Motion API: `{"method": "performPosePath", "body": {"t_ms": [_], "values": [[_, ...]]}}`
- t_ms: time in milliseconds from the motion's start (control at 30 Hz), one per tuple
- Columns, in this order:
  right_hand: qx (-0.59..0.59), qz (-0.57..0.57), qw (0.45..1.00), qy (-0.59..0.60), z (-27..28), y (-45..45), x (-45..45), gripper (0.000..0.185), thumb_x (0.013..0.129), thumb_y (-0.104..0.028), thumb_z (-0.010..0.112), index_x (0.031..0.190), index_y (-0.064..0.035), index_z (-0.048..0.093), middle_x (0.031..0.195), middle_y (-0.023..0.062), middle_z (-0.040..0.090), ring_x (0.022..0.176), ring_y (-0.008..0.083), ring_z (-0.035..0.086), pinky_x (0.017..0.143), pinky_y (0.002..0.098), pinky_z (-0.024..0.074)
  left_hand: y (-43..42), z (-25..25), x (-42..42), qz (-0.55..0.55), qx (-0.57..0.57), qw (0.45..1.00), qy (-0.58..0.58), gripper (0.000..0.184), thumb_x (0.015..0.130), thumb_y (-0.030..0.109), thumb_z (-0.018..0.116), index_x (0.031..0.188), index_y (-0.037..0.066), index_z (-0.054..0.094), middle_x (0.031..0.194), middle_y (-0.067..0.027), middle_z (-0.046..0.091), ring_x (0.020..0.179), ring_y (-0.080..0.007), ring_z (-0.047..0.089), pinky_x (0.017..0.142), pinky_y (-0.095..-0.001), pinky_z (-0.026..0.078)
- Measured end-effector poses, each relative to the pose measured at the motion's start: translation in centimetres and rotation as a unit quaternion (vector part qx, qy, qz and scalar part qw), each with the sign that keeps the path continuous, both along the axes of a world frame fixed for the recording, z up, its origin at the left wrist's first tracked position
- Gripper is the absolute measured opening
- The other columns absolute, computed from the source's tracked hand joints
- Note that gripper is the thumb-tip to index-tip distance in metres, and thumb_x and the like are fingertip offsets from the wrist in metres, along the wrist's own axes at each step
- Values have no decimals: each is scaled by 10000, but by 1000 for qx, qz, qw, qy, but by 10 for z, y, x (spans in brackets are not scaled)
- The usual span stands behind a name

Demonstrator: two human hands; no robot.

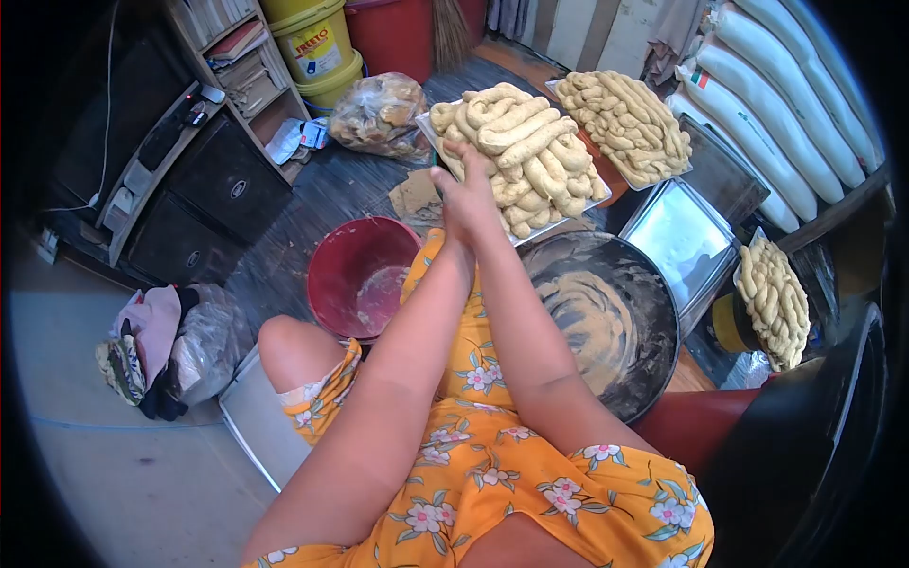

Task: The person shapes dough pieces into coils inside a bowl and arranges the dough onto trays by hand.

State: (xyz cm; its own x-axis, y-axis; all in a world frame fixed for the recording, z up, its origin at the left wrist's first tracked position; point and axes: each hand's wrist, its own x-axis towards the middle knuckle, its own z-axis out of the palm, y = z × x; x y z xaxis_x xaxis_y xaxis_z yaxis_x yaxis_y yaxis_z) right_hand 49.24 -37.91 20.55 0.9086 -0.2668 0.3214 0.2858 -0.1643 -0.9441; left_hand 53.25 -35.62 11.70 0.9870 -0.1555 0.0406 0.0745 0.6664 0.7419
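Observation:
My two forearms meet in front of a tray [604, 197] heaped with thick, twisted strips of pale dough [521, 133]. My right hand [472, 194] is uppermost, its thumb apart from the outstretched fingers, with nothing visible in it. Its fingertips overlap the left edge of the dough; whether they touch it I cannot tell. Against the right wrist lies my left hand [456, 235], mostly hidden behind the right one, so its fingers do not show. Below and to the right sits a wide black basin [653, 350] with a smear of pale flour or dough inside.
A red tub [327, 293] stands left of my knees. Two more dough-laden trays lie farther off, a large heap [625, 128] behind and a smaller one [775, 303] at right. Shiny metal trays [682, 237], stacked white sacks [757, 123] and yellow buckets [317, 47] surround the floor.

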Motion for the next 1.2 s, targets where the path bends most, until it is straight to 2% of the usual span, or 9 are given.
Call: {"method": "performPosePath", "body": {"t_ms": [67, 133, 200, 367, 500, 533, 633, 900, 1200], "values": [[-19, 11, 1000, 12, -18, -4, 1, 447, 788, -179, 644, 1199, -57, 516, 1210, 191, 507, 1136, 316, 471, 987, 364, 346, 3, -15, 8, 22, -66, 997, 38, 249, 906, 204, 430, 1004, 22, 570, 832, -67, 605, 757, -191, 590, 683, -331, 465], [72, 72, 992, 71, -27, -25, -5, 415, 823, -140, 618, 1214, -55, 511, 1165, 133, 547, 1027, 216, 538, 901, 309, 415, 7, -39, 19, 91, 132, 987, 18, 217, 864, 160, 508, 1006, 9, 571, 836, -98, 621, 767, -198, 599, 692, -340, 467], [173, 134, 968, 126, -51, -63, -21, 404, 851, -137, 601, 1229, -40, 499, 1152, 97, 564, 987, 170, 561, 870, 289, 437, 18, -22, 6, 134, 457, 879, -23, 295, 750, 61, 654, 1023, -13, 573, 865, -169, 639, 806, -207, 611, 721, -340, 472], [107, 79, 942, 309, -182, -179, -72, 375, 861, -228, 602, 1192, -66, 526, 1022, 34, 590, 904, 130, 567, 769, 277, 454, 21, -7, 2, 48, 377, 925, 7, 294, 793, 100, 650, 1052, -15, 573, 885, -111, 628, 807, -185, 599, 708, -300, 473], [-44, -40, 873, 483, -343, -250, -171, 224, 806, -236, 590, 941, -62, 629, 750, 44, 598, 538, 164, 498, 466, 330, 408, 16, 12, -6, -143, 428, 892, 11, 435, 819, 173, 633, 1189, -5, 490, 879, -62, 587, 746, -117, 542, 635, -252, 433], [-168, -41, 805, 568, -371, -259, -198, 296, 744, -200, 604, 968, -16, 664, 947, 159, 669, 842, 250, 640, 702, 367, 492, 12, -1, -3, -155, 463, 872, -40, 410, 810, 199, 646, 1147, -4, 532, 851, -75, 601, 729, -139, 559, 643, -266, 444], [-282, 46, 702, 652, -406, -245, -277, 349, 750, -222, 625, 1033, -17, 631, 997, 161, 653, 882, 258, 626, 741, 374, 480, -3, 4, -12, -248, 547, 794, -93, 378, 805, 217, 653, 1096, -10, 570, 847, -100, 623, 736, -170, 583, 662, -286, 460], [-204, 144, 817, 520, -417, -146, -226, 528, 768, -279, 682, 1208, -20, 545, 1131, 166, 611, 986, 282, 588, 845, 393, 450, -25, 3, -13, -341, 658, 653, -156, 401, 806, 267, 653, 1107, 14, 577, 936, -160, 644, 843, -241, 616, 749, -338, 473], [152, -41, 873, 461, -435, -195, -122, 317, 862, -172, 584, 1144, -32, 547, 935, 92, 620, 739, 226, 620, 574, 342, 535, -33, 6, -7, -369, 658, 643, -134, 408, 812, 275, 650, 1116, 14, 572, 983, -182, 640, 902, -262, 613, 791, -347, 471]]}}
